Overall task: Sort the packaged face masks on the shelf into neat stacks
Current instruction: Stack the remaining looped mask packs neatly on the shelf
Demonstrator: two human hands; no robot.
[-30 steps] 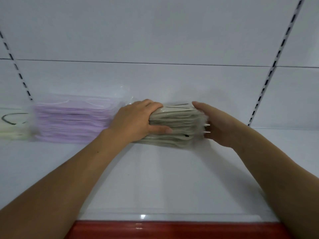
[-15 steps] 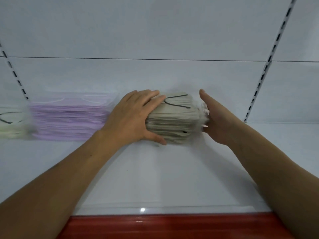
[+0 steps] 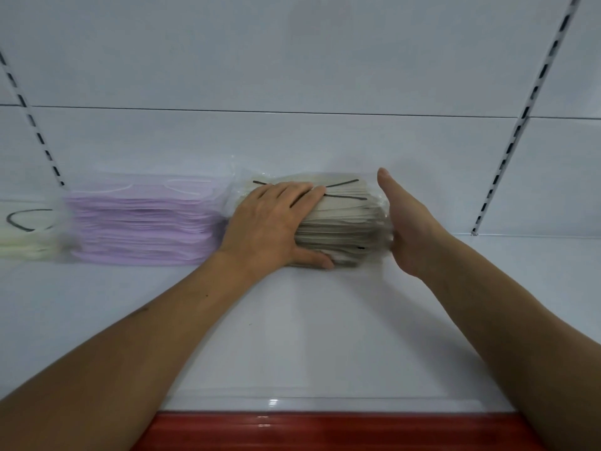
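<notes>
Shelf [image 3: 292, 336]: smooth white sheet, painted-metal look, faint sheen. Front strip [image 3: 325, 431]: red, glossy, sharp highlights, looks plastic. Back panel [image 3: 292, 60]: white, smooth, near matt. Slotted upright [image 3: 500, 164]: white-coated metal. Beige masks [image 3: 344, 229]: matt, cloth-like layers under clear, crinkled, shiny plastic wrap. Purple masks [image 3: 140, 229]: same soft matt layers, clear film. Cream masks [image 3: 22, 245]: blurred, finish unclear.

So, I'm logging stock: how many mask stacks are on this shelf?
3: a cream stack at the far left edge, partly cut off; a lilac stack beside it; a beige stack between the left hand and right hand. More may lie off-frame.
</notes>
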